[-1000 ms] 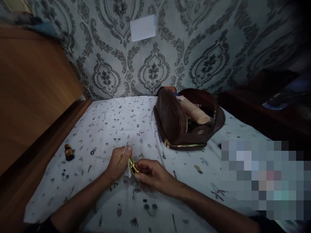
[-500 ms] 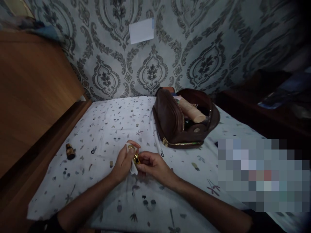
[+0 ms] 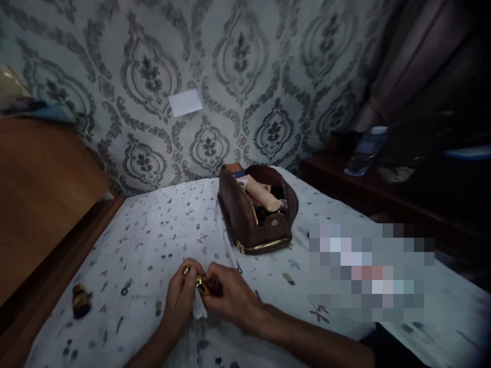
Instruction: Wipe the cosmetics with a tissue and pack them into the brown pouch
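Observation:
Both hands meet low in the middle of the view, above a white patterned cloth. My left hand is closed around a shiny gold object and a white tissue, which hangs down below the fingers. From the right, my right hand has its fingers closed against the gold object's side; what lies between these fingers is dark and too small to name. A small black and gold bottle rests on the cloth at the left.
An open brown bag with a beige tube stands beyond my hands. A wooden panel borders the left side. At the right are a blurred-out patch, a dark red ledge and a clear bottle.
The camera view has tilted up and turned right, so the bag and bottle appear lower and further left. Both hands stay together at the gold object, with my right hand's fingers more tightly closed.

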A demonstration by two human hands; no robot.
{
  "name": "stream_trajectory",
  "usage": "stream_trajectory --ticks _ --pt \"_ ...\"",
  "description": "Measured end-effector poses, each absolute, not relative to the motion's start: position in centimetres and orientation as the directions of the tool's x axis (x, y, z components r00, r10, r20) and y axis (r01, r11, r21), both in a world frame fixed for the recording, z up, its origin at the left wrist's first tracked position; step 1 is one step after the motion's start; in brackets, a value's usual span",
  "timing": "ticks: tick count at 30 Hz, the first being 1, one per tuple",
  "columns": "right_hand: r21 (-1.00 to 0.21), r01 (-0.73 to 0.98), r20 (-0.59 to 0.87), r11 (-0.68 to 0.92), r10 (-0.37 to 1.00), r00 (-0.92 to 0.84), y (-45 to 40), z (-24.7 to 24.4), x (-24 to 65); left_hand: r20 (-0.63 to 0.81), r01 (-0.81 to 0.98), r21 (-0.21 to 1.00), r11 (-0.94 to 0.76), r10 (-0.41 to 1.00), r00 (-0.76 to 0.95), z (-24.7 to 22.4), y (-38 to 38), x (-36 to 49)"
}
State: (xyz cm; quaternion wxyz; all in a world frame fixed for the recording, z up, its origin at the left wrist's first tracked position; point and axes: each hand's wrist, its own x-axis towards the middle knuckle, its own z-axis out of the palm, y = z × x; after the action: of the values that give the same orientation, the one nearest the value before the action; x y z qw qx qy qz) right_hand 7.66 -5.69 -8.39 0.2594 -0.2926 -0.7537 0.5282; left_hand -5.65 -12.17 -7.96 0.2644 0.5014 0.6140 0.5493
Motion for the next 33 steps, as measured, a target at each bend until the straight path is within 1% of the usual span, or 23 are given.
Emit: stream_trajectory --ticks 5,8,12,15,18,22,24,26,28,30,33 --pt "-0.931 0.242 0.007 0.272 0.677 -0.736 -5.9 -7.4 8.2 0.187 0.342 0.938 -0.064 0.921 -0.341 -8.7 -12.1 -6.0" --pt "-0.925 0.252 0.002 0.286 0.664 -0.748 -6.0 -6.9 8.5 0.176 0.369 0.928 -0.043 0.926 -0.335 -8.8 -12.2 -5.9" --pt "-0.901 0.290 0.007 0.322 0.680 -0.733 -5.6 -6.9 8.7 0.159 0.359 0.933 -0.015 0.913 -0.376 -8.2 -12.1 -4.9" --pt "-0.901 0.265 0.033 0.344 0.664 -0.747 -5.2 -6.9 8.9 0.167 0.425 0.905 0.003 0.917 -0.362 -7.4 -11.4 -4.7" --pt "-0.921 0.234 0.026 0.312 0.646 -0.763 -4.8 -6.4 9.7 0.210 0.524 0.852 -0.008 0.921 -0.327 -6.7 -10.6 -4.9" --pt "-0.952 0.164 0.023 0.259 0.594 -0.804 -4.2 -5.5 11.5 0.317 0.631 0.771 -0.085 0.911 -0.265 -5.9 -10.0 -3.9" --pt "-0.957 0.119 0.055 0.265 0.568 -0.821 -3.9 -5.1 12.6 0.347 0.653 0.747 -0.129 0.913 -0.216 -5.5 -9.8 -2.9" --pt "-0.943 0.121 0.076 0.311 0.553 -0.830 -3.7 -4.7 13.9 0.371 0.663 0.730 -0.168 0.911 -0.179 -5.3 -9.5 -1.9" --pt "-0.916 0.168 0.074 0.365 0.564 -0.822 -3.6 -4.1 15.3 0.404 0.672 0.714 -0.196 0.899 -0.168 -5.0 -9.1 -1.3" --pt "-0.895 0.229 0.067 0.383 0.623 -0.779 -3.4 -3.2 16.9 0.433 0.699 0.680 -0.221 0.891 -0.140 -4.6 -8.6 -1.0" --pt "-0.885 0.255 0.124 0.390 0.725 -0.678 -2.1 -1.4 19.1 0.444 0.789 0.561 -0.251 0.896 -0.031 -3.5 -7.4 -1.0"
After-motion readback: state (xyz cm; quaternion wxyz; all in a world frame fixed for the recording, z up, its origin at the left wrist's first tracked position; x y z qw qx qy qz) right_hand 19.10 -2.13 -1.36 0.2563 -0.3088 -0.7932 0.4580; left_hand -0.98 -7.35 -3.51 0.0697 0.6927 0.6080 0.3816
